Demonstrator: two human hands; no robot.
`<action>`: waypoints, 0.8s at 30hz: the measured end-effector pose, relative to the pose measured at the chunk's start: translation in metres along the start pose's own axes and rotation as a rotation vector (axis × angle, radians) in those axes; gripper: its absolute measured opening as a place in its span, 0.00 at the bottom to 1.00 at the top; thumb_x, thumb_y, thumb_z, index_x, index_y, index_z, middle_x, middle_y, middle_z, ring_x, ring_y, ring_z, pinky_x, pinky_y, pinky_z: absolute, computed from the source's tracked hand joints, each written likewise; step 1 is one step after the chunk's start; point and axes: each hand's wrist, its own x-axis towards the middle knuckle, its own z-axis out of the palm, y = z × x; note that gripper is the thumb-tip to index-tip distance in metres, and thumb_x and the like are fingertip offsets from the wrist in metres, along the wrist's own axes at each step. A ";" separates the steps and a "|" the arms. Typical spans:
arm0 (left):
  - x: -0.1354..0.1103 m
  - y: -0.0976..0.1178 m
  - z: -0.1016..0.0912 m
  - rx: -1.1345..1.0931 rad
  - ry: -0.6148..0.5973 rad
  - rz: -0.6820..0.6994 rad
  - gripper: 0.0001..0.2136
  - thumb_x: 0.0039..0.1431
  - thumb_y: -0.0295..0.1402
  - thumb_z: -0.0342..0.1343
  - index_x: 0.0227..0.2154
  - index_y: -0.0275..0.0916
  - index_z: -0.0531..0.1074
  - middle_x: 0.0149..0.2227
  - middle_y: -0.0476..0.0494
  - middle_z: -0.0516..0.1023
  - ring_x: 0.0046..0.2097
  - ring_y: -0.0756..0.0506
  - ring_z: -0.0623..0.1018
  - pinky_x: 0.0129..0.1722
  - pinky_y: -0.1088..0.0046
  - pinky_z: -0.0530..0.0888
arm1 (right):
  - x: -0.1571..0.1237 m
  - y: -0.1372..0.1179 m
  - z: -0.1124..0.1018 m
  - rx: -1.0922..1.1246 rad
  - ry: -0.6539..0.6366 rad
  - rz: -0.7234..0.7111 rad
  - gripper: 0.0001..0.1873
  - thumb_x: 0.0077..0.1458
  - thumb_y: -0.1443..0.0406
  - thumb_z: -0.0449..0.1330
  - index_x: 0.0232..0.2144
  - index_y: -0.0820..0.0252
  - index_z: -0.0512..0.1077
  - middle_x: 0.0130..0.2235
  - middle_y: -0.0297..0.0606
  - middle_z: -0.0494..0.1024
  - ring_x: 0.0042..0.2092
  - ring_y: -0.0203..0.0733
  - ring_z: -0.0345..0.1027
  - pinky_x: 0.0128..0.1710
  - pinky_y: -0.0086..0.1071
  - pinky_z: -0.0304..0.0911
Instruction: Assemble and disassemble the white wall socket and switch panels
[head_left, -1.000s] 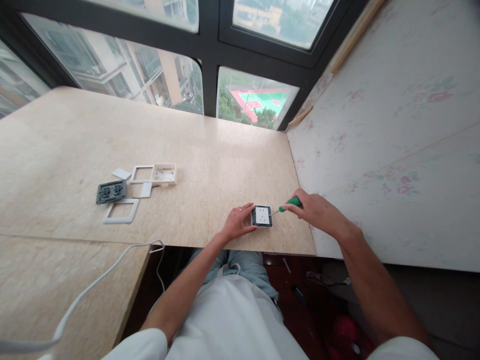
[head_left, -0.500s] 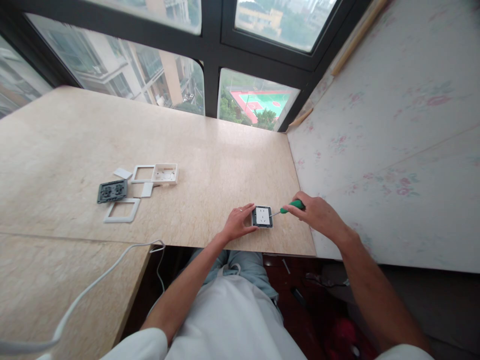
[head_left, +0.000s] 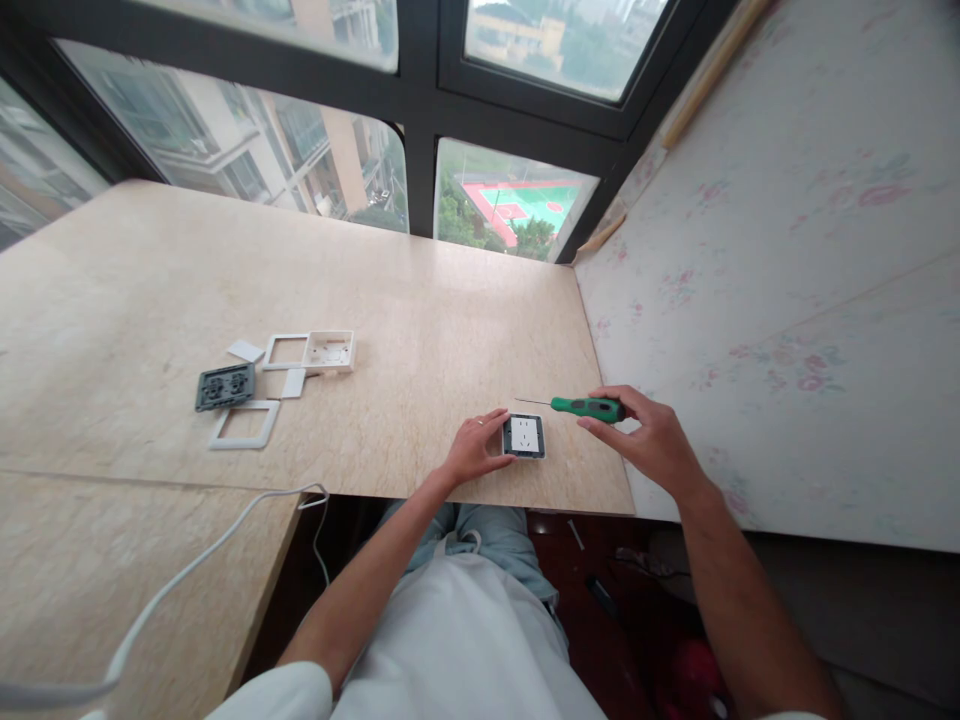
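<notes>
A wall socket (head_left: pixel 525 435) with a white face and dark grey surround lies face up near the counter's front edge. My left hand (head_left: pixel 477 447) grips it from the left, thumb on the near side and fingers on the far side. In my right hand (head_left: pixel 637 430) is a screwdriver (head_left: pixel 589 407) with a green and black handle, held between thumb and fingers. Its thin shaft points left, raised above the socket's far side and apart from it.
On the counter (head_left: pixel 435 310) at left lie a white back box (head_left: pixel 331 351), white frames (head_left: pixel 244 425), white cover plates (head_left: pixel 293 382) and a dark grey socket module (head_left: pixel 226 387). A white cable (head_left: pixel 202 552) crosses the front left. Windows stand behind; a papered wall (head_left: pixel 787 300) rises at right.
The screwdriver's tip has come away from the socket's right edge and lifted; its shaft now points level to the left. My left hand stays on the socket.
</notes>
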 end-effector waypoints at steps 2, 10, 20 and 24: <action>0.000 0.001 0.000 -0.007 0.005 -0.008 0.38 0.50 0.44 0.67 0.63 0.45 0.61 0.64 0.37 0.66 0.62 0.35 0.70 0.60 0.54 0.65 | -0.001 0.001 0.006 0.073 0.045 -0.003 0.20 0.54 0.50 0.65 0.42 0.57 0.74 0.38 0.40 0.81 0.36 0.43 0.75 0.38 0.36 0.72; 0.002 0.006 0.000 -0.055 0.031 -0.056 0.37 0.46 0.39 0.69 0.61 0.46 0.65 0.63 0.39 0.68 0.62 0.35 0.70 0.59 0.54 0.66 | -0.010 0.003 0.038 0.466 0.125 0.092 0.19 0.52 0.57 0.69 0.45 0.55 0.74 0.44 0.40 0.81 0.44 0.45 0.77 0.48 0.41 0.74; 0.001 0.004 0.000 -0.081 0.037 -0.057 0.38 0.46 0.40 0.70 0.61 0.45 0.65 0.63 0.37 0.68 0.62 0.35 0.70 0.59 0.53 0.66 | -0.008 -0.009 0.051 0.454 0.092 0.073 0.16 0.55 0.56 0.66 0.44 0.56 0.74 0.42 0.40 0.81 0.42 0.44 0.77 0.45 0.39 0.77; 0.001 0.005 0.000 -0.074 0.032 -0.059 0.37 0.47 0.42 0.69 0.61 0.46 0.64 0.63 0.38 0.68 0.62 0.34 0.70 0.59 0.53 0.66 | -0.006 -0.010 0.052 0.420 0.081 0.070 0.16 0.56 0.55 0.65 0.43 0.56 0.73 0.42 0.41 0.80 0.41 0.45 0.77 0.46 0.41 0.77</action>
